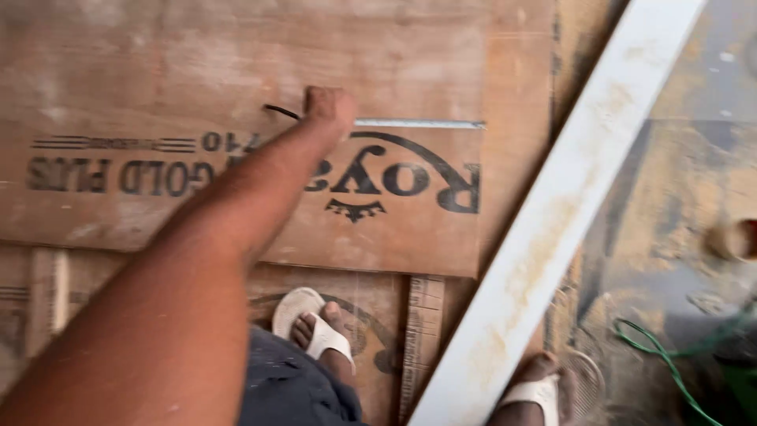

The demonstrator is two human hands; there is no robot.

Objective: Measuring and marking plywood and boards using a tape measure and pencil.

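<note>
Our left hand (330,106) was closed around a dark pencil-like marker (281,112), its fist resting on the plywood sheet (236,71) against the left end of a thin metal ruler (418,124) lying on the far part of the sheet. Our right hand was out of sight. We judged the ruler could slip, since nothing pinned it. A white board (552,229) slanted across on the right, a green cord (670,363) trailing near our sandalled feet (315,327).

We are stretching our left arm forward, left hand (330,106) clenching closed, knuckles up; right hand out of view.
</note>
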